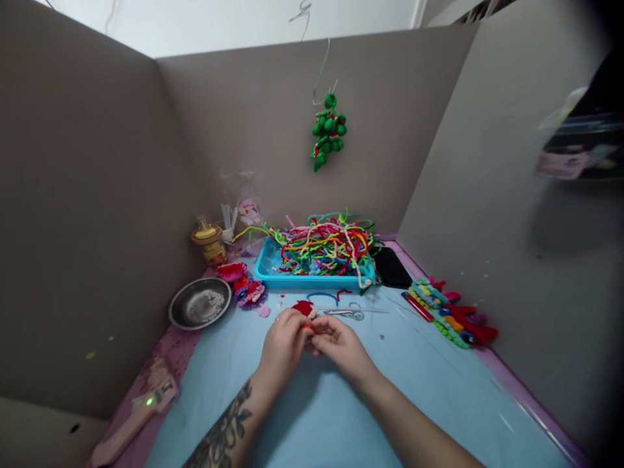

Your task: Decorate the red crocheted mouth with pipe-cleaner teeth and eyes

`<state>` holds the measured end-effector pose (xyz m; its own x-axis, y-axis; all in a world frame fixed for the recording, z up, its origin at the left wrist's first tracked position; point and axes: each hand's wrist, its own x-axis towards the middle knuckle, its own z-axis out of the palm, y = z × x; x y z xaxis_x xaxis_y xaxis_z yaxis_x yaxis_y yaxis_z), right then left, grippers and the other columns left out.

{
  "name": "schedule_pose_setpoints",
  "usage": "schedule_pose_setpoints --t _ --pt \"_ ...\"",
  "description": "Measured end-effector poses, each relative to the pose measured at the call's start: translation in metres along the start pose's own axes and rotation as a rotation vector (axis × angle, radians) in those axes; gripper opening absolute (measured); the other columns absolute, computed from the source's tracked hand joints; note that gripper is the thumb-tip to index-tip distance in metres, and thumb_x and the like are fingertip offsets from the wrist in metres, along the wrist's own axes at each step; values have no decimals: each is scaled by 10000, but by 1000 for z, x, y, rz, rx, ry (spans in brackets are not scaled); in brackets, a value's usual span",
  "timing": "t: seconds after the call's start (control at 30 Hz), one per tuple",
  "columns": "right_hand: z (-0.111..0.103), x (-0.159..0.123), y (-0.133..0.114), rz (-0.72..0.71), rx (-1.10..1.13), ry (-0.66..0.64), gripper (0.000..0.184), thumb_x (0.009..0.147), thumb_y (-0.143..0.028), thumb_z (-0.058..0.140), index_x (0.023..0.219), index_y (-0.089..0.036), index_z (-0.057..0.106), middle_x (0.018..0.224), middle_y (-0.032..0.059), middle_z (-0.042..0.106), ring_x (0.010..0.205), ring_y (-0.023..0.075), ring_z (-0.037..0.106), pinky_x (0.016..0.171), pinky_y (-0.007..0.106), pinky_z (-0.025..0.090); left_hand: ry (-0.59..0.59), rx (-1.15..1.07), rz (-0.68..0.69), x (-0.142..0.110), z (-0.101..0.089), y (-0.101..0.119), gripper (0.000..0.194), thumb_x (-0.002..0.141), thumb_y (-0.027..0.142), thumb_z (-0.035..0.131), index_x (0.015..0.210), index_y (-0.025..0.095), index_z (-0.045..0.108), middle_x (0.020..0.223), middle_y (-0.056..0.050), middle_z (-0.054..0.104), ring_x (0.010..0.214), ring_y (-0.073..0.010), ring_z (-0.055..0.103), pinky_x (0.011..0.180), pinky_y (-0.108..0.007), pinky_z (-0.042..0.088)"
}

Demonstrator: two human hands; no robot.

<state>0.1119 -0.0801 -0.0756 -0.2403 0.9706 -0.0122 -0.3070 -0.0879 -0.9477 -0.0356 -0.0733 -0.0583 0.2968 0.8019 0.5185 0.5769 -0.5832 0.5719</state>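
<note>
Above the blue cloth [322, 416], my left hand [285, 338] and my right hand [341, 341] meet, fingertips pinched together. Between them shows a small orange-red piece [307, 326], mostly covered by the fingers, so its kind is unclear. A dark red fuzzy piece [303, 307] with a pale pink part sticks out just beyond my left fingers; whether it joins the pinched piece I cannot tell. Silver scissors [348, 313] lie just past my right hand. Behind them are a blue curved strip [322, 296] and a short red strip [344, 294].
A blue tray [312, 282] heaped with colourful fuzzy strips stands at the back. Left are a metal bowl [185, 309], colourful crocheted-looking pieces [247, 290], a lidded cup [209, 242] and a pink device [141, 416]. Right are a black phone-like slab [392, 268] and fuzzy pieces [453, 312].
</note>
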Motion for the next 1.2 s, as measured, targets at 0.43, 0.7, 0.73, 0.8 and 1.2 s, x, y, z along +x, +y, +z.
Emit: schedule_pose_setpoints --t 0.43,0.7,0.73,0.8,1.2 --pt "-7 -7 1 -649 -864 136 132 839 -151 519 933 -194 602 871 66 656 830 186 609 748 309 486 -80 -70 -30 0 10 -4 230 903 206 370 819 172 581 816 -64 578 773 -167 551 688 -284 464" --pt "-11 -6 -8 -648 -731 59 213 852 -188 534 995 -254 679 868 59 614 836 181 582 753 306 486 -253 -203 -89 5 4 -6 333 913 316 352 725 166 582 727 -37 555 733 -160 517 696 -284 421" --pt "-12 -6 -8 -629 -701 56 209 848 -201 545 987 -261 688 848 54 604 808 176 581 728 299 488 -272 -230 -107 6 3 -6 352 912 328 352 699 164 580 711 -32 552 725 -157 513 695 -281 416" --pt "-11 -6 -9 -601 -648 57 189 840 -213 557 945 -265 705 811 45 592 767 168 579 696 290 487 -291 -285 -156 7 1 -5 381 905 347 361 646 160 569 683 -25 545 705 -151 505 684 -271 409" --pt "-5 -7 -4 -617 -691 179 135 811 -164 563 812 -227 682 776 38 615 766 176 571 712 293 462 -256 -560 -454 6 10 -16 396 783 471 539 590 128 579 556 9 506 552 -110 431 547 -225 338"
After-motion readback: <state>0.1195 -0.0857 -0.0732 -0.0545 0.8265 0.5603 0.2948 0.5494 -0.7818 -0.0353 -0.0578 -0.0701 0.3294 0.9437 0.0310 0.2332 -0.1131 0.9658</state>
